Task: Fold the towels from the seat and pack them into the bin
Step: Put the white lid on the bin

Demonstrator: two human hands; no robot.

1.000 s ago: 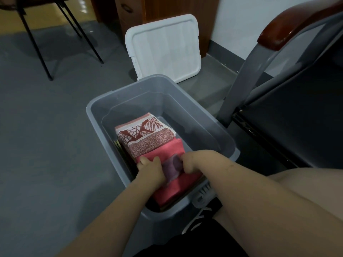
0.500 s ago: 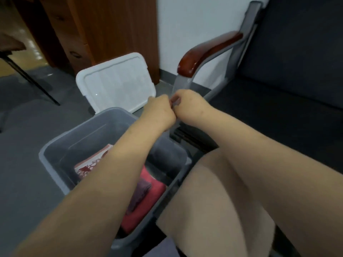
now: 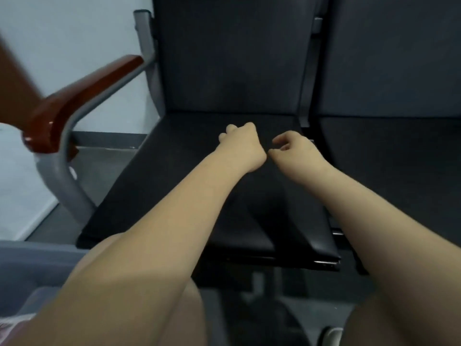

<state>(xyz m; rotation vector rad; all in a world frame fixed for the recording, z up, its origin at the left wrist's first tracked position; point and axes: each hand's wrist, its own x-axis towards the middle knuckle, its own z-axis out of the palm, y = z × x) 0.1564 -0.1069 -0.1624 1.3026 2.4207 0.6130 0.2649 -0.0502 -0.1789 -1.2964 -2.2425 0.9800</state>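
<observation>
Left hand (image 3: 243, 148) and right hand (image 3: 296, 153) now over seat (image 3: 174, 183), away from bin (image 3: 37, 260)

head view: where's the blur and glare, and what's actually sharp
Head view: a brown streak at the far left is smeared, and the bin rim at lower left is soft. Small glare spots sit on the front end of the wooden armrest. The left hand and right hand over the dim, dark seat are fairly sharp.

Head camera looks down, close over seat (image 3: 159, 186).
</observation>
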